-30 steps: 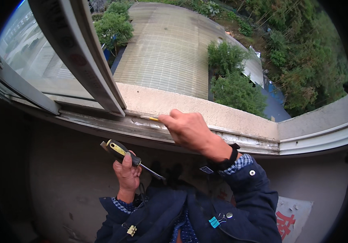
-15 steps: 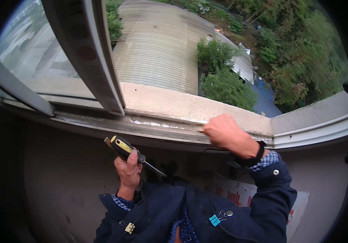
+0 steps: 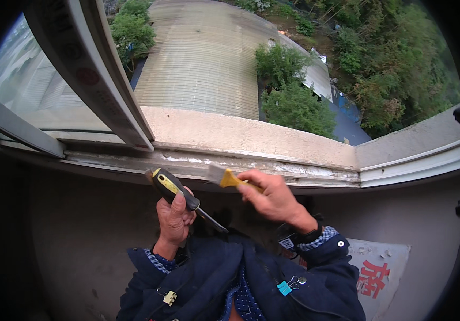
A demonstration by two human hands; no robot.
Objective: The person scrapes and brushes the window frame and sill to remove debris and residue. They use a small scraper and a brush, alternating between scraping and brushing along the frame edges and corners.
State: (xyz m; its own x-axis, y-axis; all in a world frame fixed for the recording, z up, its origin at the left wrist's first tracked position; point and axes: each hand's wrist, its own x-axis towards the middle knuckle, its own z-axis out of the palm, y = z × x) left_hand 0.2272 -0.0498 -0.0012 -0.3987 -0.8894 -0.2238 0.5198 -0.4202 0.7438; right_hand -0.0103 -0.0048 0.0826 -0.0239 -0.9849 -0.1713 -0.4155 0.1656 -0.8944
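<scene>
My left hand [image 3: 173, 219] is closed around the black-and-yellow handle of a screwdriver [image 3: 169, 185]. Its metal shaft slants down to the right, toward my jacket. A small brownish end of something else shows beside the handle's top; I cannot make out what it is. My right hand [image 3: 274, 199] grips the yellow handle of a flat brush [image 3: 229, 178] with greyish bristles pointing left. The brush is at the near edge of the window track [image 3: 294, 169]; whether it touches the frame I cannot tell. White residue and dirt lie along the track.
A sliding window sash [image 3: 88, 69] stands at the left. Beyond the track runs a pale outer ledge [image 3: 230, 128], with a corrugated roof [image 3: 198, 59] and trees far below. A printed sheet [image 3: 385, 267] lies at lower right, and two binder clips hang on my jacket.
My right hand has come back from the track, left and toward me, bringing the brush into plain sight. The left hand still holds the screwdriver; the view has shifted slightly.
</scene>
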